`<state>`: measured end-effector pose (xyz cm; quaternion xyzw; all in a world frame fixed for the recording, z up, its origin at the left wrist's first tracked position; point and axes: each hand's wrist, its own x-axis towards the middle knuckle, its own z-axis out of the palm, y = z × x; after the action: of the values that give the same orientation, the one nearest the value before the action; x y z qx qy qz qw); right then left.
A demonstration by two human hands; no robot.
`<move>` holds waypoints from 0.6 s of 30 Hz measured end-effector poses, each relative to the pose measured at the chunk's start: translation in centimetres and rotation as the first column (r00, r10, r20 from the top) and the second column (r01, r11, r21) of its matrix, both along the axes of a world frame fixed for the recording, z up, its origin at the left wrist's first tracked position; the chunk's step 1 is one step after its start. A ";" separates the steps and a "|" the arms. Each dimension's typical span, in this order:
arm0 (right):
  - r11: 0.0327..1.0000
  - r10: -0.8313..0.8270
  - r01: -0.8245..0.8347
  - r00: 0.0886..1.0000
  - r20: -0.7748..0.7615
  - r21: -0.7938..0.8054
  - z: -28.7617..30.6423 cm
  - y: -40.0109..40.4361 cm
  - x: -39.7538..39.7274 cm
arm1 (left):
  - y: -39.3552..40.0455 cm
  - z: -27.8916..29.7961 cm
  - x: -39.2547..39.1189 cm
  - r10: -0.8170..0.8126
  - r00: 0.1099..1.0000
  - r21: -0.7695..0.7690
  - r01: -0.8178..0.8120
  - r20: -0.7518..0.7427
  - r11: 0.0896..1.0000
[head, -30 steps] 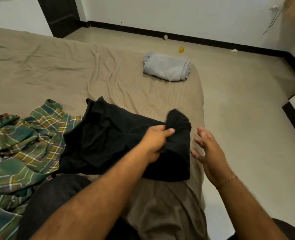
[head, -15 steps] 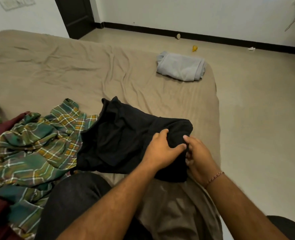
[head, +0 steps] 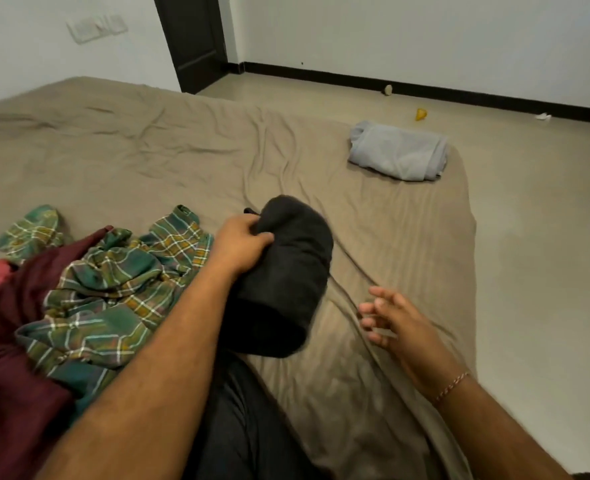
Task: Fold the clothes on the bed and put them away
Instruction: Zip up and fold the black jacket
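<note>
The left hand (head: 240, 245) grips the folded black garment (head: 286, 275) at its upper edge, fingers curled into the cloth; the bundle sits on the tan bed sheet (head: 148, 161) near the middle of the bed. The right hand (head: 395, 318) hovers just right of it, fingers loosely spread, holding nothing. Left of the black bundle lie an unfolded green plaid shirt (head: 113, 292) and a maroon garment (head: 9, 368), overlapping. A folded grey garment (head: 399, 150) rests at the bed's far right corner.
</note>
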<state>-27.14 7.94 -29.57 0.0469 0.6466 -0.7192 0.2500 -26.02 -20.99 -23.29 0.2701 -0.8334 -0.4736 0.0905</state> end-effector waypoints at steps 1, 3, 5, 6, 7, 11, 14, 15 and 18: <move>1.000 0.010 -0.010 1.000 0.030 -0.002 -0.3 -0.7 0.2 | -1.6 -0.3 0.8 0.150 0.988 -0.154 -0.145 0.021 0.977; 0.999 0.026 -0.024 0.996 0.084 -0.021 -1.2 -2.8 0.6 | -2.1 -0.4 2.4 0.372 0.920 -0.186 -0.390 -0.125 0.902; 0.999 0.034 -0.032 0.993 0.116 -0.018 -1.9 -5.8 0.4 | -0.7 -0.2 2.8 0.323 0.900 -0.188 -0.386 -0.294 0.903; 1.000 0.021 -0.019 0.990 0.139 -0.018 -2.0 -7.4 0.3 | 0.3 -0.3 2.9 0.231 0.927 -0.221 -0.302 -0.295 0.927; 0.999 0.012 -0.005 0.986 0.166 -0.040 -1.7 -9.1 0.1 | 1.0 -0.8 2.9 0.145 0.956 -0.244 -0.209 -0.256 0.947; 0.980 -0.053 0.106 0.954 0.295 -0.166 -0.5 -14.0 -0.5 | 0.4 -3.9 2.9 0.103 0.974 -0.091 -0.086 0.201 0.992; 0.985 0.004 0.045 0.960 0.282 -0.166 0.1 -15.9 0.1 | -0.5 -4.0 2.8 0.160 0.961 0.221 -0.211 0.227 0.952; 0.989 0.040 -0.010 0.979 0.200 -0.146 0.3 -16.3 0.3 | -0.4 -4.0 2.5 0.151 0.968 0.291 -0.206 0.200 0.934; 0.983 0.182 -0.183 0.962 -0.203 0.017 1.9 -16.5 0.6 | 0.5 -3.9 2.1 0.128 0.987 0.435 -0.160 0.102 0.886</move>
<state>-26.55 -8.52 -27.67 -0.0872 0.6698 -0.6946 0.2476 -23.91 -20.51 -27.22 0.3610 -0.6847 -0.6323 0.0324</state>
